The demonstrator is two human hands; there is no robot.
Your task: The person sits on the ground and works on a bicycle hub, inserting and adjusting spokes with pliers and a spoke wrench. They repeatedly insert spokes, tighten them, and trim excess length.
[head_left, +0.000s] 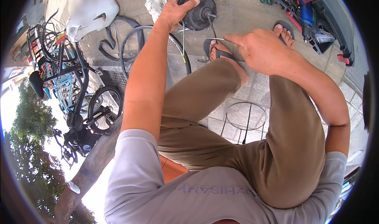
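A black wheel hub (198,18), wide and round with an axle and a cable sticking out, sits on the ground at the top centre. My left hand (176,13) grips its left edge, thumb laid over the face. Several thin metal spokes stick out from the hub around that hand. To the right, my right hand (256,48) is closed with the index finger stretched toward the hub. From its fingertips a thin spoke (211,38) runs left, apart from the hub's face. The right thumb and the other fingers are mostly hidden.
A black wheel rim (187,60) lies beyond my left forearm, beside a dark loose tyre strip (106,50). A white crumpled bag (154,2) is left of the hub. At right stands an open toolbox (340,34) with a blue power tool (305,16). Parked bicycles (65,74) fill the left.
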